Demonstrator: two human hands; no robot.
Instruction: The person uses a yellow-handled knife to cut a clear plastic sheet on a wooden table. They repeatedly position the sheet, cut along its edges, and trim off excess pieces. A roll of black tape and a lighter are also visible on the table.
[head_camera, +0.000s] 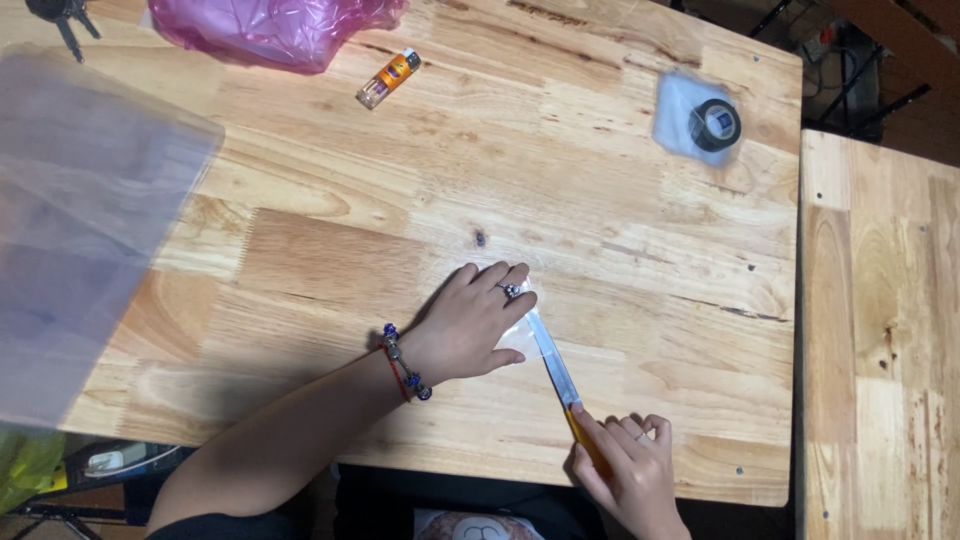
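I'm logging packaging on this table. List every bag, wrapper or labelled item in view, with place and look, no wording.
Pink bag: top edge, left of centre; crumpled, translucent.
Lighter: below the pink bag; small cylinder, orange label, clear end.
Tape roll: top right; black ring, pale label, lying on a clear wrapper.
Clear sheet: far left, blurred.
Clear pouch: under left hand; right hand holds a knife to it.

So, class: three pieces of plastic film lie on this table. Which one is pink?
The crumpled pink bag at the table's far edge, beside the orange lighter. The large sheet and the piece under the left hand are clear.
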